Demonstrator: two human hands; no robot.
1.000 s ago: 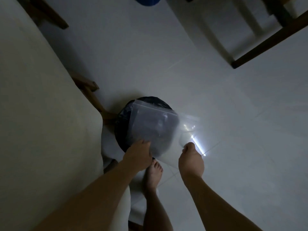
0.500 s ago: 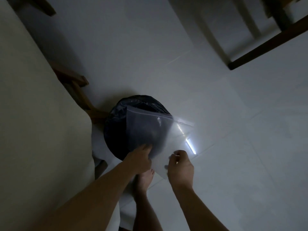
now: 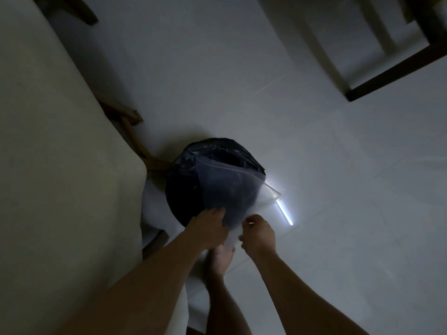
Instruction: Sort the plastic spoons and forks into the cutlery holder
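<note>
Bare forearms, bare foot

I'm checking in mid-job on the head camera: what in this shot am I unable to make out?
- Inside of the black-lined bin, head view: covered by the clear zip bag and too dark.
- Bag contents: dim light and glare; nothing discernible.
- Left hand fingertips: behind the bag's lower edge.
- Right hand grip: fingers curled at the bag's corner, contact blurred.
- Spoons, forks, cutlery holder: not in view.
- Chair: cut off by the top and right edges.
</note>
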